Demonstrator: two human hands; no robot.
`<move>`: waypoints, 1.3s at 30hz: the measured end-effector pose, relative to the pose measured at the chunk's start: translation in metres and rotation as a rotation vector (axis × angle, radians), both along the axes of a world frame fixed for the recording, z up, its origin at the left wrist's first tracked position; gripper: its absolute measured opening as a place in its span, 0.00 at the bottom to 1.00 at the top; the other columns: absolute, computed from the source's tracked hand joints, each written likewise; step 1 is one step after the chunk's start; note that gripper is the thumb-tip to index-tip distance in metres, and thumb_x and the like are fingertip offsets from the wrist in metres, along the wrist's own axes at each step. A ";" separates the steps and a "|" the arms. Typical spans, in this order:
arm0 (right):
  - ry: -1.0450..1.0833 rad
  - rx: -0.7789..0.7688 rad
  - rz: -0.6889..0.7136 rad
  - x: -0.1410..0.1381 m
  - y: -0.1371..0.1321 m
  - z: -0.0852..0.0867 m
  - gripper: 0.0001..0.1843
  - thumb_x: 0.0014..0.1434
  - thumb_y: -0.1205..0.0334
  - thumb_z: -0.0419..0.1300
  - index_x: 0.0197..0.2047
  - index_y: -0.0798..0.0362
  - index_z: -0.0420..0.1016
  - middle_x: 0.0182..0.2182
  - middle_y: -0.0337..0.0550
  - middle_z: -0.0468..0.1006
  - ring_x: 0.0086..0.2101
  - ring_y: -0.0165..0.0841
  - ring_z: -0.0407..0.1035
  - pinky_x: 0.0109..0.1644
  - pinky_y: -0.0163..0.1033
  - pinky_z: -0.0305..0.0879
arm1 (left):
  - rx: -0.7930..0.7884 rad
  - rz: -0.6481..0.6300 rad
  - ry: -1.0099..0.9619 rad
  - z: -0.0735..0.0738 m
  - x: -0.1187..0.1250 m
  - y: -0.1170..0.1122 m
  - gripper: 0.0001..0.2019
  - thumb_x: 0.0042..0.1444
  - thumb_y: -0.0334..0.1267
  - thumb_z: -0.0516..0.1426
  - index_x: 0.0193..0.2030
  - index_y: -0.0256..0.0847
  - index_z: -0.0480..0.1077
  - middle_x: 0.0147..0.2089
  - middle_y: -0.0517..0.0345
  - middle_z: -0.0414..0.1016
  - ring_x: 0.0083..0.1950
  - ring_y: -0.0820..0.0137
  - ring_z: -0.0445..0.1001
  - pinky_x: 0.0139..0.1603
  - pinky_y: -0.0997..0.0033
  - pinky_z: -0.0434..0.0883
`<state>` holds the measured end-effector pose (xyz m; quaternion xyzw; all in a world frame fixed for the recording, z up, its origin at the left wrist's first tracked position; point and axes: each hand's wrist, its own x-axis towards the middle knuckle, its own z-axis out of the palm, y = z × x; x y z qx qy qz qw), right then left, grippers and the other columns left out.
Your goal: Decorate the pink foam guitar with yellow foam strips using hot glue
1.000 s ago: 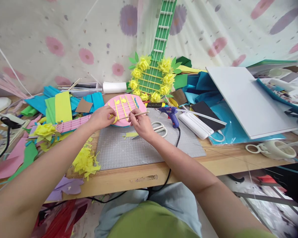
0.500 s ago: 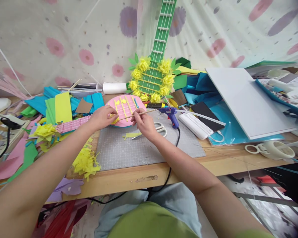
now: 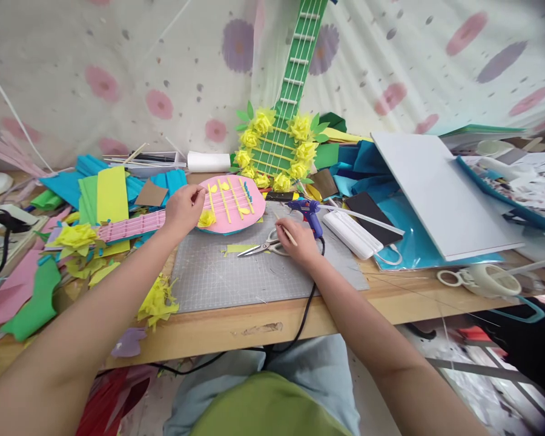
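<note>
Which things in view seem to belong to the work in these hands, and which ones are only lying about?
Likely in the work:
- pink guitar, beside the left hand
- yellow flower on it
- stick, in the right hand
- perhaps the glue gun, nearby

Apparently lying about:
- white board
- white roll
- purple scrap

The cutting mat lies near the front edge of the desk, scissors on it. The lying guitar overlaps the mat's back edge, its neck pointing left; behind, by the desk's back edge, is the standing guitar. The glue gun sits right of the lying guitar, the board farther right.
</note>
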<state>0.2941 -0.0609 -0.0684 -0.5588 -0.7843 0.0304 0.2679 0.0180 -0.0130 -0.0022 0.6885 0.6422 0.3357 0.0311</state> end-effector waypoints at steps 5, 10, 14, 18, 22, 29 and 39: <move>-0.207 -0.188 -0.033 -0.012 0.003 -0.002 0.18 0.62 0.64 0.45 0.51 0.54 0.69 0.47 0.50 0.76 0.42 0.37 0.71 0.39 0.37 0.63 | -0.049 0.106 0.024 -0.001 0.012 0.003 0.11 0.57 0.43 0.51 0.36 0.42 0.73 0.35 0.55 0.75 0.38 0.65 0.71 0.36 0.68 0.64; -0.211 -0.197 -0.011 -0.015 0.010 -0.004 0.21 0.62 0.65 0.44 0.55 0.52 0.67 0.49 0.49 0.75 0.44 0.38 0.71 0.42 0.38 0.64 | -0.152 -0.007 0.178 -0.002 0.042 0.006 0.07 0.52 0.39 0.55 0.32 0.42 0.73 0.38 0.53 0.75 0.42 0.61 0.72 0.40 0.65 0.66; -0.094 -0.152 0.009 -0.011 0.009 -0.007 0.19 0.61 0.64 0.46 0.53 0.54 0.69 0.45 0.50 0.76 0.42 0.39 0.71 0.40 0.39 0.64 | -0.188 -0.149 0.324 -0.006 0.065 0.011 0.11 0.49 0.31 0.54 0.39 0.41 0.74 0.41 0.50 0.75 0.48 0.58 0.71 0.47 0.61 0.66; 0.079 -0.097 0.022 0.004 0.005 -0.005 0.16 0.58 0.64 0.49 0.47 0.53 0.72 0.38 0.47 0.78 0.37 0.35 0.71 0.39 0.38 0.63 | -0.192 -0.284 0.468 -0.011 0.072 0.018 0.15 0.49 0.29 0.53 0.42 0.42 0.76 0.46 0.50 0.74 0.51 0.58 0.69 0.52 0.58 0.64; 0.227 -0.186 0.026 0.031 0.002 0.004 0.12 0.56 0.57 0.52 0.33 0.53 0.74 0.26 0.41 0.75 0.27 0.30 0.66 0.34 0.36 0.60 | -0.177 -0.346 0.565 -0.016 0.070 0.024 0.14 0.50 0.30 0.52 0.37 0.41 0.78 0.44 0.49 0.75 0.50 0.58 0.69 0.52 0.58 0.63; 0.376 -0.492 -0.037 0.079 0.001 0.020 0.23 0.54 0.42 0.53 0.24 0.54 0.70 0.18 0.37 0.67 0.21 0.27 0.58 0.25 0.35 0.51 | -0.156 -0.300 0.561 -0.023 0.071 0.024 0.14 0.54 0.30 0.49 0.38 0.38 0.76 0.45 0.47 0.75 0.50 0.58 0.70 0.51 0.59 0.64; 0.244 -0.164 -0.356 0.089 0.018 0.005 0.19 0.46 0.45 0.61 0.31 0.53 0.69 0.26 0.42 0.71 0.28 0.34 0.64 0.32 0.39 0.58 | -0.215 -0.187 0.393 -0.015 0.071 0.019 0.14 0.55 0.33 0.47 0.37 0.41 0.75 0.43 0.51 0.78 0.44 0.60 0.73 0.40 0.63 0.67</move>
